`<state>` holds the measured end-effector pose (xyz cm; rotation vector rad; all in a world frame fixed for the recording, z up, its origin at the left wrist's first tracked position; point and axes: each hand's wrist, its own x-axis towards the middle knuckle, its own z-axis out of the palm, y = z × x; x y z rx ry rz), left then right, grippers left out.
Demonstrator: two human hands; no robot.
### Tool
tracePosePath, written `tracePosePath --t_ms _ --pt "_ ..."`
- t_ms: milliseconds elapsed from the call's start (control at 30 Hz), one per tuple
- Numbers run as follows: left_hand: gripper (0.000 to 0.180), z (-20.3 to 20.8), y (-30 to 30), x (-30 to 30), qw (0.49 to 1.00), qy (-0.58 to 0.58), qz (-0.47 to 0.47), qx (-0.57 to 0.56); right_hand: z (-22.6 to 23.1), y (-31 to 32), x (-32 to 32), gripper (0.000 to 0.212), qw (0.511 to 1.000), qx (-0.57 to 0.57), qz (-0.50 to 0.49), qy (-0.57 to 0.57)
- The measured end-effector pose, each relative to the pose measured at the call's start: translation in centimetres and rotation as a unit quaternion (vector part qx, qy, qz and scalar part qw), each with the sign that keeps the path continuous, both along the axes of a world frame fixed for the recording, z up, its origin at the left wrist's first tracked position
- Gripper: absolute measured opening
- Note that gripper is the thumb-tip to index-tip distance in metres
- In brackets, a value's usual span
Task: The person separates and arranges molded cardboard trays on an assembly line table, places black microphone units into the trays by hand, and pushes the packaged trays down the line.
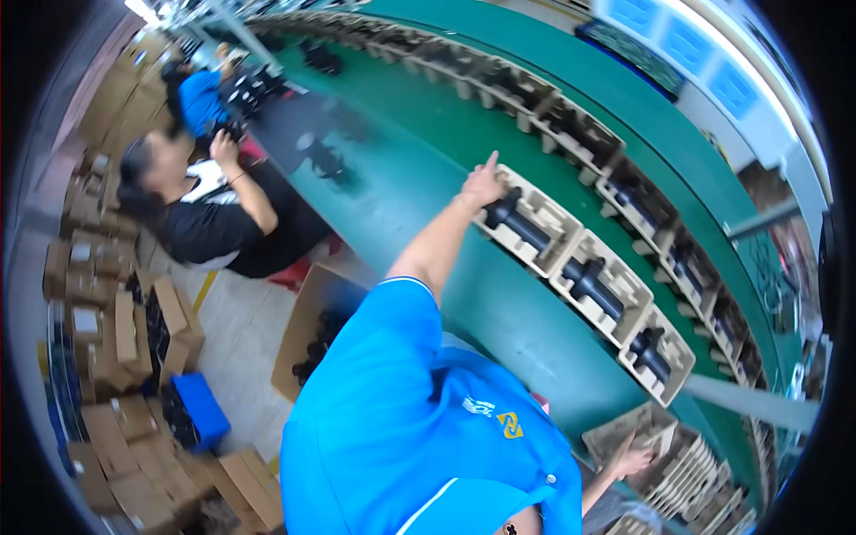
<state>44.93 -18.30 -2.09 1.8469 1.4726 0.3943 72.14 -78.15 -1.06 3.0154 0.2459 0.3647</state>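
Note:
My left hand [484, 185] reaches out to the far end of a beige moulded tray [546, 260], one finger stretched out past its corner. Close to that hand, a black cylindrical part [519, 223] lies in the tray; whether my palm touches the part, I cannot tell. Two more trays follow in line, holding a black part [596, 290] and another black part [651, 354]. Down at the lower right, my right hand [631, 460] grips the edge of an empty beige tray [615, 434] beside a stack of nested trays [691, 473].
A curving row of filled trays [580, 134] runs along the green conveyor beyond. On my left, a co-worker in black [218, 218] sits by the green bench [374, 192], with another person in blue [201, 98] farther off. Cardboard boxes [125, 428] and a blue crate [201, 410] stand on the floor.

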Motion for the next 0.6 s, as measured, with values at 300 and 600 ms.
tracePosePath --t_ms 300,600 --pt "0.088 -8.0 -2.3 -17.7 0.881 -0.099 0.4 0.232 1.3 0.0 -8.9 0.056 0.769 0.597 -0.22 0.064" --pt "0.115 -5.0 7.6 -39.0 0.85 -0.115 0.421 0.294 -1.2 14.9 -26.9 0.034 0.511 0.678 -0.254 0.463"
